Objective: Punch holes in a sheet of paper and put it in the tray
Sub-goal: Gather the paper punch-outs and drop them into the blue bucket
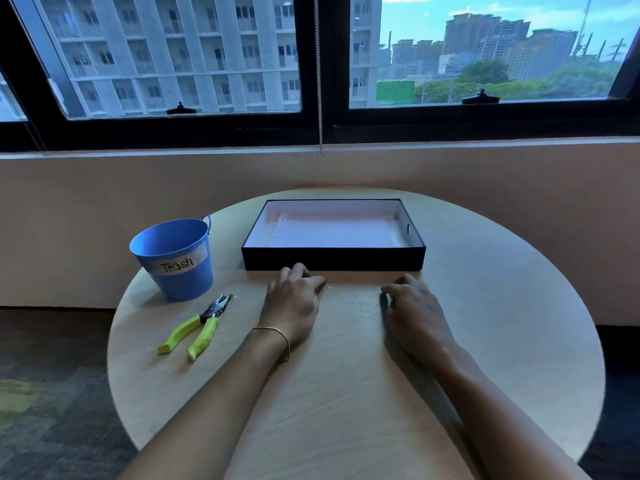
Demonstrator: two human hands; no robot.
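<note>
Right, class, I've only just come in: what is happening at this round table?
A person rests both hands on the table, holding nothing: the left hand and right hand lie just in front of the dark tray. A white sheet of paper with punched holes already lies in the tray. The hole punch is set down beside the blue trash bucket.

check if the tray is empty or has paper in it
Not empty: a white sheet of paper lies flat inside the tray, with small punched holes showing along its left edge.
</note>
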